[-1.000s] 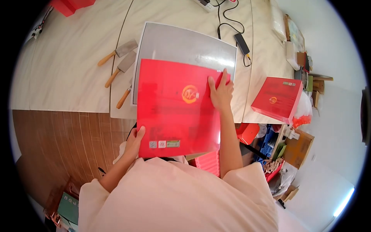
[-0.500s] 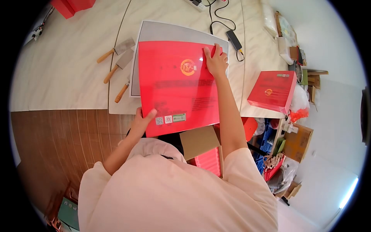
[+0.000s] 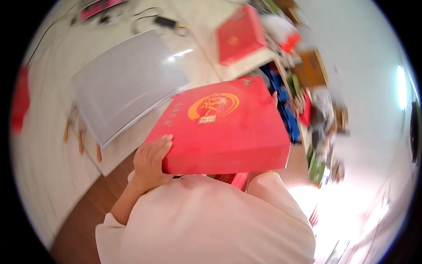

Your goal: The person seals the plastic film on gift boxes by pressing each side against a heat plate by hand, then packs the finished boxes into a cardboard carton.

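A large red box (image 3: 220, 136) with a gold ring emblem is held in front of my body, its broad face up and a side wall showing. My left hand (image 3: 153, 159) grips its left corner, with fingers over the top face. On the far right edge only a fingertip of my right hand (image 3: 275, 98) shows; the rest is hidden behind the box. Beyond the box, a grey flat panel with a white edge (image 3: 132, 83) lies on the pale table (image 3: 48, 176).
Another red box (image 3: 239, 37) sits at the table's far corner. Wooden-handled blades (image 3: 80, 143) lie left of the panel. A black adapter with cable (image 3: 165, 22) is at the back. Cardboard boxes (image 3: 311, 69) and a blue crate (image 3: 288, 119) stand at right.
The view has swung to the right. The red box, held by its top and lower edges before, is now nearer my body, showing its side wall. My right hand has gone mostly behind it.
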A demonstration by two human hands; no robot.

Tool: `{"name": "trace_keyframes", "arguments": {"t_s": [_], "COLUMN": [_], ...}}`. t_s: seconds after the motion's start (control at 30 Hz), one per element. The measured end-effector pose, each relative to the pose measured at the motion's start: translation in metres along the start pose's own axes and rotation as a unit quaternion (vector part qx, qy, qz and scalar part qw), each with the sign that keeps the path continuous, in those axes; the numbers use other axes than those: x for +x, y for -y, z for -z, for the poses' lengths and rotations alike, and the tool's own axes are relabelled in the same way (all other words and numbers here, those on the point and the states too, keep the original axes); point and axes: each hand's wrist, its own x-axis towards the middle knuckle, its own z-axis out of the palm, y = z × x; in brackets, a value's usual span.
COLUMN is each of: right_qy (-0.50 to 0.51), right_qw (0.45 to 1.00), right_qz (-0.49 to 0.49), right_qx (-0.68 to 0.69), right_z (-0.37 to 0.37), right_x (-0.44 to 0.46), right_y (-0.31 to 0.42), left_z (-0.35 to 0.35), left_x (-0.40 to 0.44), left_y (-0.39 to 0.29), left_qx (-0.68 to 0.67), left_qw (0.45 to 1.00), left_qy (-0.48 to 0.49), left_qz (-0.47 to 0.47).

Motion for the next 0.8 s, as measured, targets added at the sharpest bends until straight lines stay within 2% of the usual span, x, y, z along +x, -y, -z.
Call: {"name": "trace_keyframes", "arguments": {"t_s": [0.1, 0.23, 0.27, 0.3, 0.33, 0.37, 0.47, 0.5, 0.57, 0.6, 0.63, 0.67, 0.73, 0.77, 0.8], "right_qy": [0.030, 0.012, -0.054, -0.209, -0.358, -0.394, -0.490, -0.500, -0.526, -0.548, -0.550, -0.555, -0.565, -0.565, -0.582], "right_qw": [0.996, 0.991, 0.992, 0.976, 0.923, 0.904, 0.860, 0.860, 0.847, 0.834, 0.825, 0.823, 0.700, 0.706, 0.573], "right_qz": [0.005, -0.032, -0.033, -0.065, -0.105, -0.130, -0.081, -0.066, -0.046, -0.031, 0.009, 0.004, 0.042, 0.036, -0.025], "right_qx": [0.079, 0.130, 0.111, 0.006, -0.090, -0.106, -0.115, -0.074, -0.056, -0.054, -0.134, -0.122, -0.434, -0.425, -0.577], "right_z": [0.021, 0.045, 0.049, 0.039, 0.033, 0.033, 0.049, 0.063, 0.102, 0.123, 0.125, 0.144, 0.211, 0.240, 0.264], "right_x": [-0.075, -0.182, -0.210, -0.232, -0.253, -0.275, -0.321, -0.338, -0.367, -0.379, -0.368, -0.369, -0.390, -0.396, -0.395], "right_y": [0.053, 0.085, 0.089, 0.091, 0.092, 0.090, 0.070, 0.074, 0.086, 0.093, 0.074, 0.069, 0.080, 0.080, 0.075], "left_z": [-0.025, -0.056, -0.066, -0.079, -0.091, -0.102, -0.148, -0.172, -0.221, -0.238, -0.239, -0.246, -0.273, -0.286, -0.292], "left_x": [0.014, 0.044, 0.051, 0.059, 0.065, 0.071, 0.082, 0.076, 0.055, 0.049, 0.050, 0.045, 0.033, 0.027, 0.024], "left_y": [0.002, -0.003, -0.004, -0.004, -0.006, -0.012, -0.026, -0.038, -0.059, -0.070, -0.044, -0.035, -0.023, -0.007, 0.017], "left_qx": [-0.002, -0.018, -0.043, -0.057, -0.069, -0.079, -0.112, -0.115, -0.155, -0.151, -0.116, -0.077, 0.010, 0.053, 0.096], "left_qw": [0.985, 0.946, 0.936, 0.922, 0.908, 0.891, 0.830, 0.820, 0.782, 0.773, 0.770, 0.762, 0.790, 0.803, 0.815], "left_qy": [0.044, 0.088, 0.109, 0.126, 0.140, 0.170, 0.239, 0.253, 0.417, 0.430, 0.485, 0.540, 0.546, 0.534, 0.520], "left_qz": [-0.166, -0.310, -0.330, -0.361, -0.390, -0.413, -0.491, -0.501, -0.437, -0.441, -0.397, -0.350, -0.279, -0.260, -0.239]}}
